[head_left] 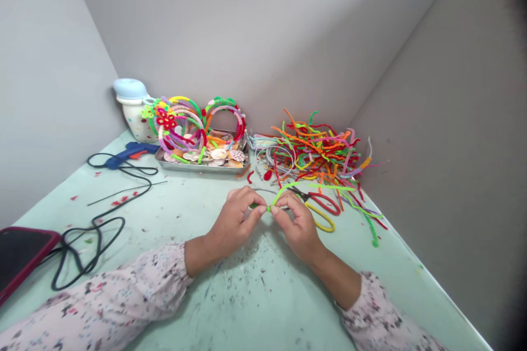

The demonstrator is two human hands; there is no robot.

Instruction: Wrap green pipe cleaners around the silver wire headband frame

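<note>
A bright green pipe cleaner [283, 192] is pinched between the fingertips of both hands, its free end rising past the right fingers. It wraps around part of a thin grey hoop [265, 190], most of which is hidden by the hands. My left hand [239, 214] is closed on the hoop where green shows at the fingertips. With thumb and forefinger, my right hand [300, 226] grips the pipe cleaner close beside the left thumb. Just beyond the right hand lie scissors [325, 204] with one red and one yellow handle.
A metal tray [201, 166] holds shells and finished colourful hoops [181, 120]. Behind the scissors is a heap of pipe cleaners [317, 145] with bare grey hoops [284, 156]. Leftward are a cup [138, 115], a blue glue gun [129, 153], its black cord [99, 230] and a red-edged phone [27, 255].
</note>
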